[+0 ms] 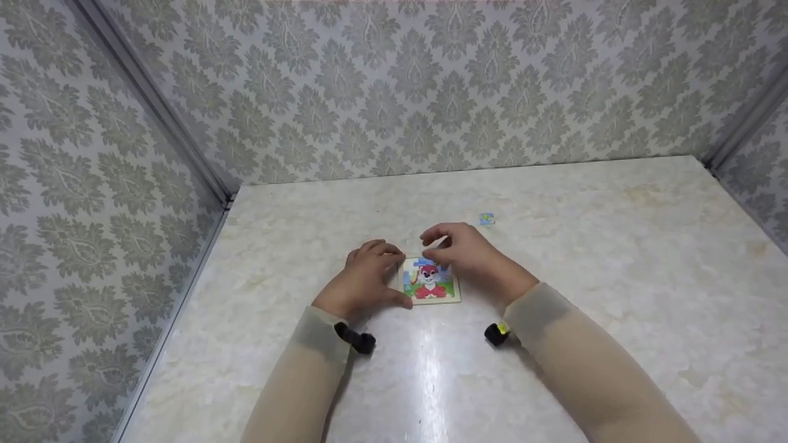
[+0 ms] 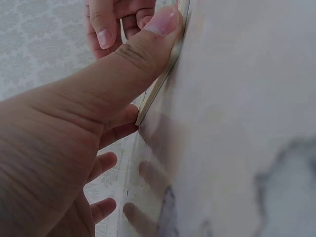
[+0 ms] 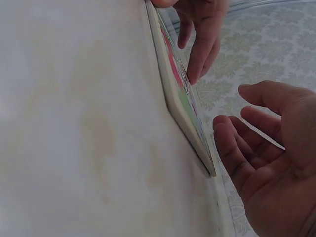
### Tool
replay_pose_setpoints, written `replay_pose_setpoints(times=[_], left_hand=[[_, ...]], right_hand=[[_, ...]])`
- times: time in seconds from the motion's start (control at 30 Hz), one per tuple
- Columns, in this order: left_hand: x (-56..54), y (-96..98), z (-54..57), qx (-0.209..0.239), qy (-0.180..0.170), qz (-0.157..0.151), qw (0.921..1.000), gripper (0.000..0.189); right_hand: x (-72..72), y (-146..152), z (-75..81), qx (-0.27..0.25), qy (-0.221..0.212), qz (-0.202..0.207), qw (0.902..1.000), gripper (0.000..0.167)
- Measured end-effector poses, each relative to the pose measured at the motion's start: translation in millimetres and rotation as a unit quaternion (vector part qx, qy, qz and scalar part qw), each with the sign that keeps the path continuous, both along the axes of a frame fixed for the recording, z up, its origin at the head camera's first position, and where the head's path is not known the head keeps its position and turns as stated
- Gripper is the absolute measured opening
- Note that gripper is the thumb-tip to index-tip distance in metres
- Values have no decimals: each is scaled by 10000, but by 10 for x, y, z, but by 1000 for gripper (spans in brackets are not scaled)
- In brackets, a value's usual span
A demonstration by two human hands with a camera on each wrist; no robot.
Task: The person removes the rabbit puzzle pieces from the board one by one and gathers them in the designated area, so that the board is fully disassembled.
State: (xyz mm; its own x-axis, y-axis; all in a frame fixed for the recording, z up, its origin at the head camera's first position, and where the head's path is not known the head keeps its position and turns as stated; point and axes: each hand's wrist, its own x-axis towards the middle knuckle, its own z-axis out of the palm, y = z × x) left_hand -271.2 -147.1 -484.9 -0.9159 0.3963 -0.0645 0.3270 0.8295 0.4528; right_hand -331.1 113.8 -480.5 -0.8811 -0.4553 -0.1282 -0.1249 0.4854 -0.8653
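Note:
A small square picture puzzle [image 1: 431, 288] lies on the table, its pale frame around a cartoon animal in red. My left hand [image 1: 369, 280] holds the frame along its left side, thumb at the near corner and index finger at the far corner. From the left wrist view, the thumb [image 2: 163, 22] presses against the frame's edge. Over the puzzle's far right corner hovers my right hand [image 1: 471, 251], thumb and fingers apart. In the right wrist view nothing shows between the right hand's loosely bent fingers [image 3: 229, 143], which stand beside the frame [image 3: 190, 136].
A loose puzzle piece [image 1: 487, 219], blue with green and yellow, lies on the table beyond my right hand. The marbled tabletop [image 1: 585, 246] ends at a patterned wall panel [image 1: 418, 80] at the back, with another panel [image 1: 80, 184] on the left.

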Motion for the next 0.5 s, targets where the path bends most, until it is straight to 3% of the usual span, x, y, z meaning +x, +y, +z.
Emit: replay_pose_setpoints(times=[0.33, 0.5], left_hand=[[16, -13, 12, 13, -3, -1, 10000, 94], [26, -24, 28, 23, -9, -54, 10000, 93]], right_hand=[[67, -35, -16, 504, 461, 619, 9957, 35], [102, -53, -12, 1014, 915, 1075, 9848, 36]])
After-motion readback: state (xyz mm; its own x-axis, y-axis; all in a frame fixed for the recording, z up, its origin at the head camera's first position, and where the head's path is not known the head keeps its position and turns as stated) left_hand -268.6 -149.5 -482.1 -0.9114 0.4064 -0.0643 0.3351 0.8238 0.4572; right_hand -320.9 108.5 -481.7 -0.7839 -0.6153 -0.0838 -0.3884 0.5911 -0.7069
